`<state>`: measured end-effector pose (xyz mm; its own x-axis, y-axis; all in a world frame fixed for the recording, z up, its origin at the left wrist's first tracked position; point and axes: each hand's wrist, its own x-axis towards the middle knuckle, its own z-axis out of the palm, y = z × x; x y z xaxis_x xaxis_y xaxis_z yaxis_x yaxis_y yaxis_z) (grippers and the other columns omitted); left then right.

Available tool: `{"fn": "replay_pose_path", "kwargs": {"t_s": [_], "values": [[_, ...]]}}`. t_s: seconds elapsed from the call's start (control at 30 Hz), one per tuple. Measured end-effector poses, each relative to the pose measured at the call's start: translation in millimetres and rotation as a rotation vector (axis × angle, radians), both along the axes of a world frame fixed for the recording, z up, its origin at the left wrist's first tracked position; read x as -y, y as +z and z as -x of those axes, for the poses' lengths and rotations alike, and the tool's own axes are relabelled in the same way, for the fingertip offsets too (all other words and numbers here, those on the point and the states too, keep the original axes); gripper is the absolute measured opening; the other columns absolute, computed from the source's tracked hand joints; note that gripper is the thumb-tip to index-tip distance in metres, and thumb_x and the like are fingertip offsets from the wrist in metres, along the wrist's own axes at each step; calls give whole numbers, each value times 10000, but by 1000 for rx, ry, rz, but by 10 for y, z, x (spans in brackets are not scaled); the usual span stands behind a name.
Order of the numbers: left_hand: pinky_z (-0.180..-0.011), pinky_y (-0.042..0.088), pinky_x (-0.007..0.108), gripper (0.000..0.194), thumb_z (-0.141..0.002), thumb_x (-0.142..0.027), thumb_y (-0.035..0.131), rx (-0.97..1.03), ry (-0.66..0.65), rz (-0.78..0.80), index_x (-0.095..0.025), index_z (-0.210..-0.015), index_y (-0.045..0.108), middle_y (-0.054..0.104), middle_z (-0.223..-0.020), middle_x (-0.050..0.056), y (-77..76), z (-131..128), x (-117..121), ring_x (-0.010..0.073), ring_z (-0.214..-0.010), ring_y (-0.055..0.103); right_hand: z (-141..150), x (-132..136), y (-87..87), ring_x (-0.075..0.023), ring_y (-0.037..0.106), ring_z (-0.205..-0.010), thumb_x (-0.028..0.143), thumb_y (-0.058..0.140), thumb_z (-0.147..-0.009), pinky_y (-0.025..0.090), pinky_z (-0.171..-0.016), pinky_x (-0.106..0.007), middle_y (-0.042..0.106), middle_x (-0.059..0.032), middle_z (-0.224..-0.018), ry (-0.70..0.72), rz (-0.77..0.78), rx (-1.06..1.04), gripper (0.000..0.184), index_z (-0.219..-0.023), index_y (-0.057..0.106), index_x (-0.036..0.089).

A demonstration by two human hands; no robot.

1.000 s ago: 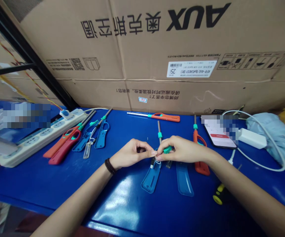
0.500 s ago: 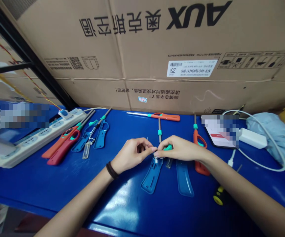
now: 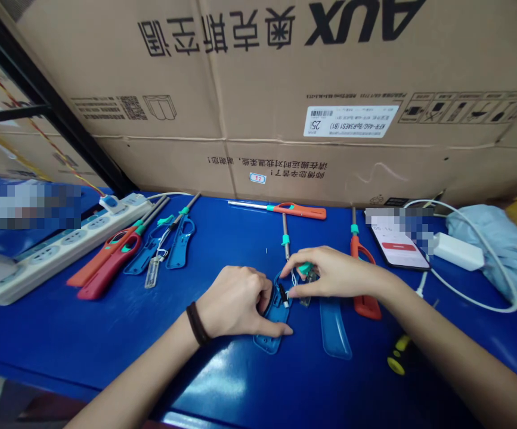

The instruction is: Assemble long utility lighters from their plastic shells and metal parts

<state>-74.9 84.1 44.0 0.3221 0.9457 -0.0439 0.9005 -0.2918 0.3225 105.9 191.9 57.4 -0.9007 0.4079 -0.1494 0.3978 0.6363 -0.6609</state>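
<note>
An opened blue lighter shell [image 3: 272,319] lies on the blue table [image 3: 151,333] in front of me, its metal tube [image 3: 285,235] pointing away. My left hand [image 3: 235,301] is curled over the shell's left side, thumb pressed along its lower edge. My right hand [image 3: 330,273] pinches the small inner parts, a green trigger piece and clear tube [image 3: 306,275], just above the shell. A second blue shell half [image 3: 333,326] lies to the right of it.
Red and blue long lighters [image 3: 119,253] lie at the left beside a white power strip [image 3: 56,247]. An orange lighter [image 3: 294,210], another red one [image 3: 362,280], a phone [image 3: 396,241], a charger with cable [image 3: 457,250], a yellow-handled screwdriver [image 3: 396,356] and cardboard boxes [image 3: 285,95] surround the spot.
My left hand has dropped from the pinch near my right fingertips down onto the blue shell and closed over it. My right hand stays at the inner parts.
</note>
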Motion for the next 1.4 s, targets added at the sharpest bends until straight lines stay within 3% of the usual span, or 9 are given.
{"fn": "replay_pose_path", "kwargs": {"t_s": [0.2,0.4,0.7,0.87,1.0,1.13,1.23,1.4], "values": [[-500,227,245,428,-622,-605,654,-37,-1,-11,-194,-570,547,613,-606,-40,-9,20,11,129,-548,548,84,76,-53,-161,607,-812,397,680,-753,415,-703,-247,683,-13,-915,25,-39,0,232,-911,701,228],[-496,231,246,423,-600,-591,671,-43,8,12,-192,-540,544,611,-589,-39,-1,25,9,130,-536,544,129,103,-115,-159,621,-707,525,590,-782,400,-599,-246,706,-15,-802,-125,4,1,336,-814,703,210],[-503,248,248,418,-570,-583,703,-43,-11,-8,-194,-557,550,606,-587,-28,-6,39,21,145,-553,567,214,147,-168,-183,629,-705,365,640,-702,409,-596,-261,709,-2,-753,-218,-25,49,147,-726,720,243],[-505,253,241,442,-589,-615,692,9,-6,-22,-191,-579,566,606,-605,-26,25,54,1,141,-578,567,205,112,-147,-161,607,-671,304,632,-685,412,-583,-253,692,-9,-712,-269,104,0,129,-690,711,201],[-551,304,226,476,-667,-673,608,185,122,-92,-196,-682,613,631,-694,-24,56,65,-33,125,-636,564,204,79,-113,-148,594,-703,323,614,-730,419,-638,-249,681,-3,-714,-314,236,-127,167,-710,699,181],[-538,303,223,408,-792,-584,539,298,198,-74,-202,-689,639,632,-659,-34,7,83,-54,95,-562,508,236,107,-81,-147,597,-761,326,618,-753,424,-706,-253,680,-3,-758,-374,302,-199,170,-710,680,173],[-524,297,227,377,-829,-520,520,275,215,-57,-196,-667,628,603,-603,-37,-44,109,-68,93,-520,472,245,116,-68,-152,596,-805,326,568,-814,432,-728,-264,680,-28,-838,-400,291,-234,196,-800,687,170],[-580,346,229,307,-874,-441,489,192,130,-97,-200,-728,613,629,-721,-21,-33,115,-77,115,-633,536,192,37,-73,-104,547,-596,280,551,-844,466,-598,-251,635,-30,-803,-444,399,-337,332,-1155,540,164]]}}
